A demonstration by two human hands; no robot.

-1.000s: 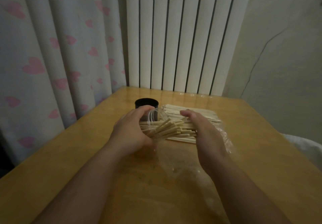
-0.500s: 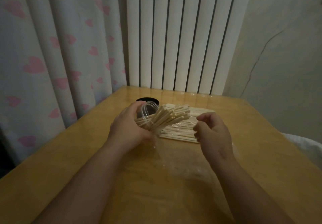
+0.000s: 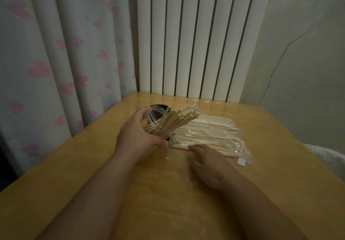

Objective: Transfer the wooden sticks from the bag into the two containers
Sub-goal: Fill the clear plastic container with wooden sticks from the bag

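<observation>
left hand (image 3: pixel 138 137) wraps the clear container (image 3: pixel 153 117), now tipped more upright than a second ago, with the sticks (image 3: pixel 179 117) fanning out of its mouth up-right. black container (image 3: pixel 164 107) sits just behind. one batch looks loaded. the bag (image 3: pixel 211 136) of remaining sticks lies flat just right of that hand. right hand (image 3: pixel 211 165) has left the bundle and dropped to the table (image 3: pixel 280 174), fingers straight, tips at the bag's near edge; contact unclear.

Left hand (image 3: pixel 139 138) gripping clear jar (image 3: pixel 155 120) tilted w/ sticks (image 3: pixel 177 119) fanning out up-right, black tub (image 3: pixel 160 109) behind it, right hand (image 3: pixel 211 166) flat on table (image 3: pixel 74 168), fingertips touching bag (image 3: pixel 211 137) of sticks, curtain (image 3: pixel 56 52) left, radiator (image 3: pixel 196 37) behind
</observation>
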